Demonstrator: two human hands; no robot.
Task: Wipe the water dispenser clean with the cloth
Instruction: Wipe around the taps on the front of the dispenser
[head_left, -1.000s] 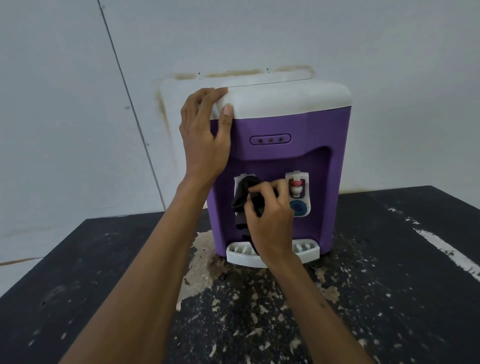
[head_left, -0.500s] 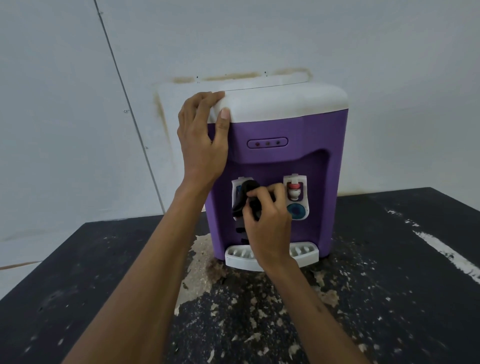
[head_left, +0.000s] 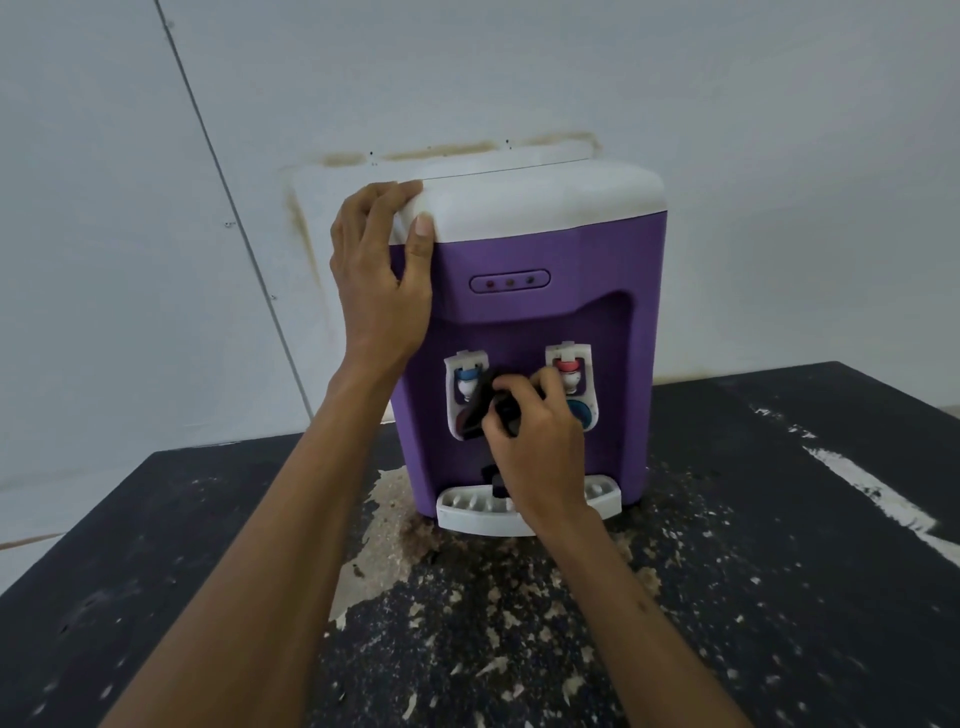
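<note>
**Black cloth between the taps**

Lower frame: peeling dark table. At centre the right hand curls tight round the cloth, against the tap recess of the purple water dispenser. Higher up, the left hand grips its white top corner.

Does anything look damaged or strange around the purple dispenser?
Yes. The black table has peeled: a pale bare patch lies at the dispenser's front left corner, with flakes scattered before it. Brown stains mark the wall behind. The dispenser itself stands upright.
</note>
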